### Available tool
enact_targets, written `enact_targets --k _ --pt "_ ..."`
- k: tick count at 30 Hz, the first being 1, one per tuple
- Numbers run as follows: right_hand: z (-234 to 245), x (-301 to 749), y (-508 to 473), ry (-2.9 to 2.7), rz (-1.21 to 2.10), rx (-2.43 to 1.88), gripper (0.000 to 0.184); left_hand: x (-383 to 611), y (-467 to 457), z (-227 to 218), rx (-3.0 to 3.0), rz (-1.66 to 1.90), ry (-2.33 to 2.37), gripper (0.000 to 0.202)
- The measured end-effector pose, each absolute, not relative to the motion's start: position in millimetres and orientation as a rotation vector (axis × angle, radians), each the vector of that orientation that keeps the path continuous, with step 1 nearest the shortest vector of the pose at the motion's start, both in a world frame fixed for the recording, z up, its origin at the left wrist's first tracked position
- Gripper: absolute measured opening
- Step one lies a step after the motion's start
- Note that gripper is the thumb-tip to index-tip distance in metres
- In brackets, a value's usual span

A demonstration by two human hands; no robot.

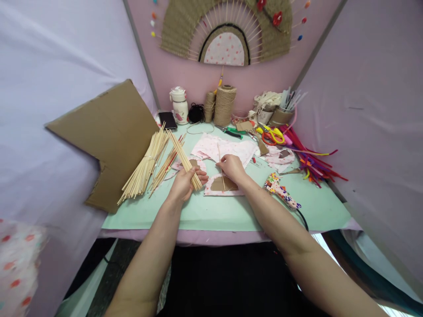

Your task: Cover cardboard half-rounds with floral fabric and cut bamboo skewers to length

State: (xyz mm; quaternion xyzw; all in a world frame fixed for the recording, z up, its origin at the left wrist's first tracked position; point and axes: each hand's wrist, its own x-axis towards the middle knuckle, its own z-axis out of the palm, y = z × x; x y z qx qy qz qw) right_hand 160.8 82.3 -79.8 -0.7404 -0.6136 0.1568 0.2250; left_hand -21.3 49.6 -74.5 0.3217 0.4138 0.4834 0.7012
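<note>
A bunch of thin wooden sticks [184, 155] lies across my left hand [185, 182], with the thumb over it. In my right hand [231, 167] one single wooden stick [219, 152] is pinched between thumb and fingers. Its lower end reaches over a half-round cardboard piece [216, 185] edged with pink dotted fabric, flat on the table. Behind the right hand a larger sheet of pink dotted fabric [208, 145] is spread out. Partly hidden by my left hand is another fabric-edged cardboard piece [193, 163].
Left of my hands lie a tied bundle of sticks [145, 165] and loose sticks [167, 163], beside a large cardboard sheet [112, 127]. To the right are a flowered glue gun [280, 191], scissors [272, 134] and pipe cleaners [313, 163]. Twine rolls [225, 105] and a bottle [179, 108] stand behind.
</note>
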Motion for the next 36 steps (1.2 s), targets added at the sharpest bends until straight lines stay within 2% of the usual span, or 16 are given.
enact_targets --k 8,13,18,24,36 --pt "-74.8 163.6 78.9 -1.668 0.367 -1.993 0.029 -20.3 48.3 -72.8 0.735 1.061 0.935 0.007" --pt "-62.1 173.3 73.5 -1.611 0.370 -1.909 0.029 -19.8 47.0 -69.5 0.730 1.046 0.947 0.005" --pt "-42.8 178.9 50.9 -1.631 0.603 -1.736 0.030 -12.2 27.8 -58.6 0.779 0.919 0.821 0.012" --pt "-31.0 177.7 23.5 -1.519 1.223 -1.299 0.028 5.0 2.3 -51.0 0.853 0.664 0.640 0.024" --pt "-37.4 165.8 13.9 -1.261 1.404 -1.261 0.014 11.0 -10.4 -59.8 0.868 0.652 0.686 0.024"
